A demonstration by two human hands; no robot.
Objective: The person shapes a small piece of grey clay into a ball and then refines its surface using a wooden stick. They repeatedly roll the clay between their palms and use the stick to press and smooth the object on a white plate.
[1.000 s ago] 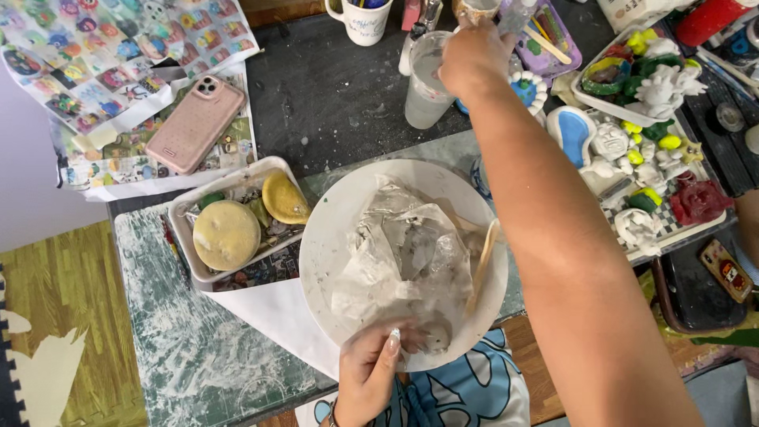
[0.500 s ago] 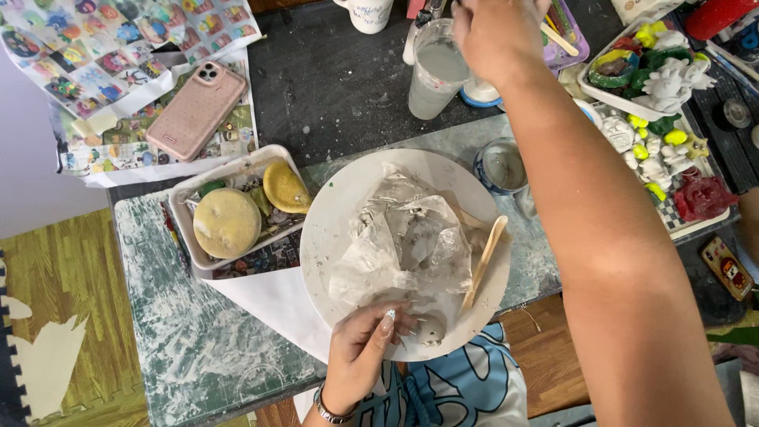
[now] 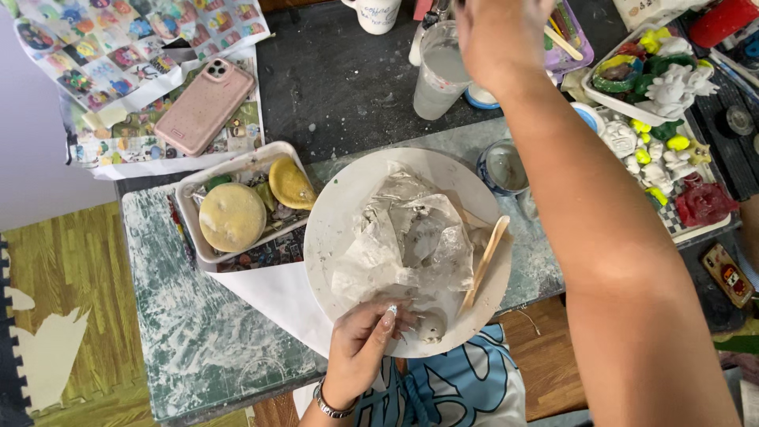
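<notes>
A round white plate [image 3: 332, 229] sits near the front edge of the tabletop [image 3: 198, 332], on a plaster-smeared, green-marbled board that overhangs a dark back surface. On the plate lie a crumpled clear plastic sheet [image 3: 407, 245] — dusted with white — and a wooden stick [image 3: 484, 265] resting along the right side, its tip near the rim. The left hand [image 3: 362, 348] grips the plate's near rim, thumb on top beside a small white lump [image 3: 431, 324].

The right hand [image 3: 498, 35] is stretched to the far side, above a clear cup of cloudy water [image 3: 439, 75]; its fingers run out of view, so whether it grips anything cannot be told.

Left of the plate, just beside it, a white tray [image 3: 190, 202] holds two yellowish rounded pieces. Farther back lies a pink phone [image 3: 204, 105] on patterned paper. To the right, a small blue-rimmed bowl [image 3: 502, 166] stands touching the plate's edge, and beyond it trays of white and painted figurines [image 3: 672, 87]. The floor at left shows green mats.
</notes>
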